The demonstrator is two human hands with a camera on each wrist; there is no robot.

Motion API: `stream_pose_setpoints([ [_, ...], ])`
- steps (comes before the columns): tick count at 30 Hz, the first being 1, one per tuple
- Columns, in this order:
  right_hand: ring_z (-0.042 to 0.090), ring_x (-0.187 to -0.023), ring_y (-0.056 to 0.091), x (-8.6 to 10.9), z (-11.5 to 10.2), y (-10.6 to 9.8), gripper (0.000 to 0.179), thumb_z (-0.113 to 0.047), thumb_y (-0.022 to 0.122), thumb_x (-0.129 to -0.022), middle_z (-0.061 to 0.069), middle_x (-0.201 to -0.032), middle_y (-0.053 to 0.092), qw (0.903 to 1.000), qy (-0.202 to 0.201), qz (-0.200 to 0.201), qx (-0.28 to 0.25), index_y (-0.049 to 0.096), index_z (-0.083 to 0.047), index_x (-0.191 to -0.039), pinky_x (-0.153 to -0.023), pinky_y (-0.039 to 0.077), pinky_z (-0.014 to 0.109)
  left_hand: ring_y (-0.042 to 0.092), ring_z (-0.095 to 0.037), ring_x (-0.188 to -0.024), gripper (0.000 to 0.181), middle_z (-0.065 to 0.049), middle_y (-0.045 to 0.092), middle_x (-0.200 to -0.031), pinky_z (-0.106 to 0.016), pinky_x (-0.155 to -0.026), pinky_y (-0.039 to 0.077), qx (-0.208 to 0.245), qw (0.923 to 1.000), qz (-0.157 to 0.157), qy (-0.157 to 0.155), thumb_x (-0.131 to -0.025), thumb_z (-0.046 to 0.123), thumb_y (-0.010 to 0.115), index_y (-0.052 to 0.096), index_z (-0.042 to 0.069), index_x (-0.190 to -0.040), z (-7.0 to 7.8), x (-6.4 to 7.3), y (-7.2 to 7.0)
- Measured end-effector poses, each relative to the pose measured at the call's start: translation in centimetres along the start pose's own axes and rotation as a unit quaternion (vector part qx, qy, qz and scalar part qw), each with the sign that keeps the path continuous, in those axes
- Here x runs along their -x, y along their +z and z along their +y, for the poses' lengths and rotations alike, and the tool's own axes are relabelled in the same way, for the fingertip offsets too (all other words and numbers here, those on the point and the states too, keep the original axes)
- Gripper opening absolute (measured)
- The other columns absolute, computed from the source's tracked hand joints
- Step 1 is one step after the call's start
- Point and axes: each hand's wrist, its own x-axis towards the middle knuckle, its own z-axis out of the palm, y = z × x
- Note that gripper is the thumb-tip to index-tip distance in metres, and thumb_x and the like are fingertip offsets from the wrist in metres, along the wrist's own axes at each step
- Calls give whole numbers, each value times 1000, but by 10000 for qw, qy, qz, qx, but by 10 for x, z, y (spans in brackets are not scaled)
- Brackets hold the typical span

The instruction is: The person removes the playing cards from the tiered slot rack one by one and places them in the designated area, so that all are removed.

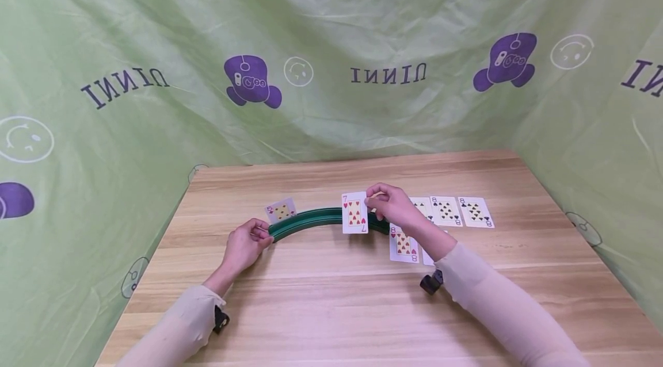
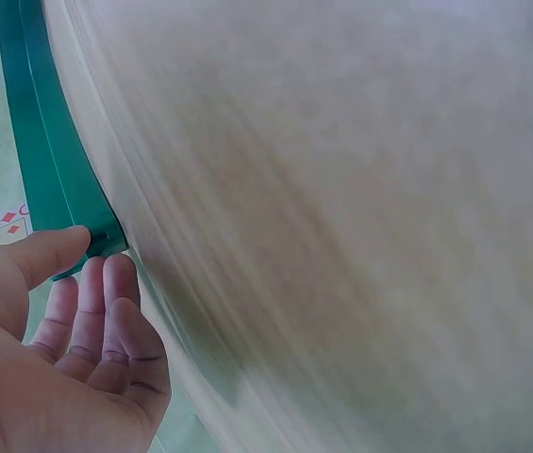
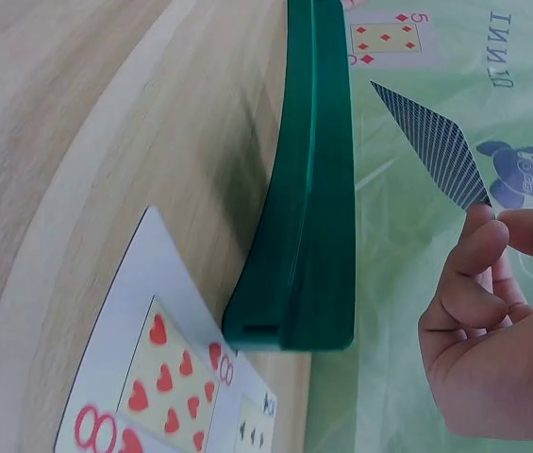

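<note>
A curved green card holder point(image 1: 313, 218) lies across the table, a five of diamonds point(image 1: 279, 209) standing in it near the left end. My left hand point(image 1: 243, 245) grips that end, thumb point(image 2: 63, 247) on top and fingers curled below. Between thumb and fingertips, my right hand point(image 1: 396, 206) pinches a seven of hearts point(image 1: 354, 214) by its edge, above the right half of the holder. Its face shows in the head view; the right wrist view shows its dark striped back point(image 3: 436, 142).
An eight of hearts point(image 1: 403, 246) lies face up by the holder's right end. Beside it, another card point(image 1: 427, 257) is mostly hidden by my right wrist. Behind them lies a row with black eights point(image 1: 476, 213). Green cloth point(image 1: 331, 114) hangs behind the table point(image 1: 331, 309).
</note>
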Motion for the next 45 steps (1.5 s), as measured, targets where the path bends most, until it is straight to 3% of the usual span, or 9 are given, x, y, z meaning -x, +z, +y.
stream_pose_setpoints([
  [14,11,-62,53,16,14,-31,27,-18,59,-98,4,-86,68,9998,121,118,95,56,-2,-120,-52,38,21,67,-18,-83,25,-10,71,-95,-35,-81,58,-26,10000,34,15,-85,8,76,66,5,-108,1,-1,0],
  [26,13,-64,55,33,25,-54,26,-20,56,-99,0,-87,68,9982,410,307,322,54,-5,-121,-55,40,24,66,-17,-83,25,-10,71,-95,-35,-80,59,-19,10000,16,45,-85,7,76,66,4,-108,0,-1,0],
  [45,8,-61,52,59,35,-82,32,-18,56,-100,-2,-83,66,9967,450,560,384,50,2,-124,-52,39,22,66,-17,-82,25,-10,71,-94,-34,-79,58,-16,10000,-17,19,-85,6,76,66,4,-108,-2,-1,1],
])
